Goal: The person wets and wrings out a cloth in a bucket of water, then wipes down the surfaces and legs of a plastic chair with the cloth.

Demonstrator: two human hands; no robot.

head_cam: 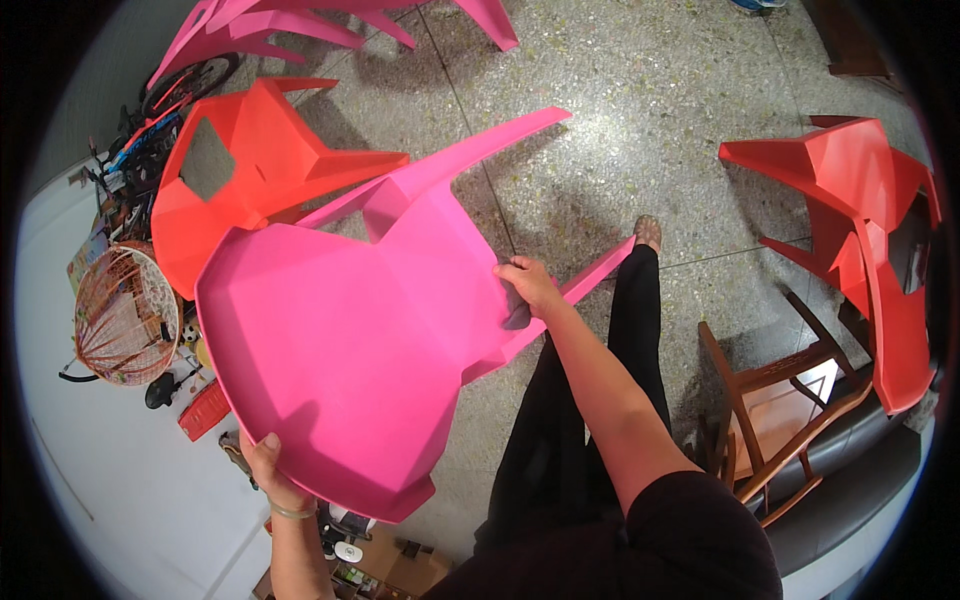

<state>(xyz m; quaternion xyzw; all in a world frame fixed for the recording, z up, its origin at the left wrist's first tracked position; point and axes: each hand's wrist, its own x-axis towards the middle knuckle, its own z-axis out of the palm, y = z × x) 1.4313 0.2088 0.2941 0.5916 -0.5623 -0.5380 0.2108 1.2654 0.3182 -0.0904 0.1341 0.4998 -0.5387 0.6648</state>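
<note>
A pink plastic chair (337,352) is tilted in front of me, its broad panel facing up and its legs pointing to the upper right. My left hand (274,472) grips the panel's rim at the lower left, thumb on top. At the opposite edge, my right hand (531,285) holds a dark grey cloth (517,309) against the pink plastic. Part of the cloth is hidden under my fingers. A red-orange plastic chair (277,157) stands just behind the pink one and is partly covered by it.
More pink chairs (277,22) stand at the top left. Another red chair (855,180) and a wooden chair (750,390) are on the right. Bicycles (142,150) and a wire basket (127,315) line the left wall. Cardboard boxes (409,562) lie below, on the speckled floor (600,67).
</note>
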